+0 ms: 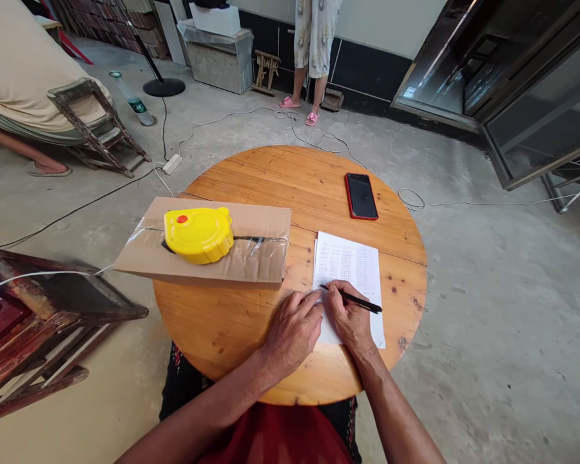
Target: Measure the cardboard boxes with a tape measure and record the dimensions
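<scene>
My right hand [352,322] is closed around a black pen [365,303], its tip against a white sheet of paper [372,283]. Rows of small handwriting cover the sheet's upper part; they are too small to read. Beside it, my left hand [294,332] lies flat on the table, its fingertips on the paper's left edge and close to the pen tip. Both rest on a round wooden table [251,171].
A taped cardboard box [140,254] on the table bears a yellow case with a red button [200,235], resembling a tape measure. A phone [361,196] lies beyond the paper. Cables [241,115] cross the floor. A person in pink slippers [312,118] stands by the wall.
</scene>
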Tool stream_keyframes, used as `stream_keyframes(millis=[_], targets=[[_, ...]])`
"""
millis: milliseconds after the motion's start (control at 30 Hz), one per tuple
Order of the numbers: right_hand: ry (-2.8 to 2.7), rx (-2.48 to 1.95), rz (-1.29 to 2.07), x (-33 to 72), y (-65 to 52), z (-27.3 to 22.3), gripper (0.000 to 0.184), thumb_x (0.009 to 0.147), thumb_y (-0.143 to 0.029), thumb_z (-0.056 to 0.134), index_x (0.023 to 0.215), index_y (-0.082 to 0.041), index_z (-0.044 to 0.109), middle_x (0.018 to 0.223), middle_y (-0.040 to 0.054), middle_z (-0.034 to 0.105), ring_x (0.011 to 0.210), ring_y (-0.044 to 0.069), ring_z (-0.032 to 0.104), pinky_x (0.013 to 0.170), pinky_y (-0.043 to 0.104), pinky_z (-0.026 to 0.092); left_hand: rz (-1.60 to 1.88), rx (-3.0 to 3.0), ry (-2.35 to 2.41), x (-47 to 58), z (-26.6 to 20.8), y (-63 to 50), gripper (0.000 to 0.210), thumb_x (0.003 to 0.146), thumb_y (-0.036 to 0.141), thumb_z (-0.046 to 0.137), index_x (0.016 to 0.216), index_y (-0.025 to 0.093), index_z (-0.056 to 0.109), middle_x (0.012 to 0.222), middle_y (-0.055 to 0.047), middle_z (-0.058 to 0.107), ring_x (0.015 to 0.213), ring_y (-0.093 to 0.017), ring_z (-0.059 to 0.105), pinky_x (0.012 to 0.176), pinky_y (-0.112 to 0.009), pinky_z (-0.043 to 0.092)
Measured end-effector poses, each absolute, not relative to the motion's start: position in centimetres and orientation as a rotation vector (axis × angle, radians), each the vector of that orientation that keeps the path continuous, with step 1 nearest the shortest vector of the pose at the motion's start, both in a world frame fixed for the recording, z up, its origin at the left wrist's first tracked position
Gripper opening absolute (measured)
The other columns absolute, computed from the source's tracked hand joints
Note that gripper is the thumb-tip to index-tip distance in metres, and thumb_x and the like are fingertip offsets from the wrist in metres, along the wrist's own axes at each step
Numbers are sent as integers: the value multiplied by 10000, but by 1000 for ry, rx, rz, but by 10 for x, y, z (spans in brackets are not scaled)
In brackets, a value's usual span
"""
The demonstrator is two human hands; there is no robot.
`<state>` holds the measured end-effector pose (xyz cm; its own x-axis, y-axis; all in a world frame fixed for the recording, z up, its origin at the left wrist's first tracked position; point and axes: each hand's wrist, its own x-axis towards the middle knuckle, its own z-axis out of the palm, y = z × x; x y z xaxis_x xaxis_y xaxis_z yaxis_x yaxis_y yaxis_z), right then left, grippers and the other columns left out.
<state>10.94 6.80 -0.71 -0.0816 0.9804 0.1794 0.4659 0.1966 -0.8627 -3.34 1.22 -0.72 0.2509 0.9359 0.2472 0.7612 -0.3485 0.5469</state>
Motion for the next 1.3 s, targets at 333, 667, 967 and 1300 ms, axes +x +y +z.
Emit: stream_keyframes(millis=[333, 667, 967, 1300], targets=[[-1660, -1382, 814, 109, 69, -8, 210, 911, -321, 524, 816, -185, 651, 709, 23, 682, 638, 164, 608, 582, 262, 488, 803, 2209, 1558, -33, -8, 13, 272, 910, 112, 527, 1153, 188, 624, 1331, -53, 608, 1085, -244, 542, 939, -419, 505], [-1653, -1376, 797, 109, 69, -8, 199, 906, -310, 521, 803, -193, 644, 698, 18, 677, 618, 160, 602, 574, 262, 493, 796, 2213, 1567, -33, -8, 12, 269, 910, 123, 534, 1150, 202, 627, 1326, -65, 609, 1084, -241, 552, 929, -425, 508], [-1615, -1395, 815, 112, 67, -11, 212, 914, -321, 521, 814, -186, 650, 700, 17, 665, 600, 152, 582, 573, 265, 475, 766, 2235, 1555, -34, -9, 13, 299, 906, 113, 531, 1183, 190, 615, 1350, -51, 597, 1075, -247, 538, 927, -424, 507], [-1589, -1423, 789, 112, 67, -13, 218, 918, -330, 518, 829, -187, 656, 713, 16, 673, 605, 152, 592, 585, 269, 480, 785, 2222, 1554, -33, -9, 13, 290, 907, 112, 526, 1165, 196, 627, 1339, -52, 604, 1073, -252, 541, 924, -432, 510]])
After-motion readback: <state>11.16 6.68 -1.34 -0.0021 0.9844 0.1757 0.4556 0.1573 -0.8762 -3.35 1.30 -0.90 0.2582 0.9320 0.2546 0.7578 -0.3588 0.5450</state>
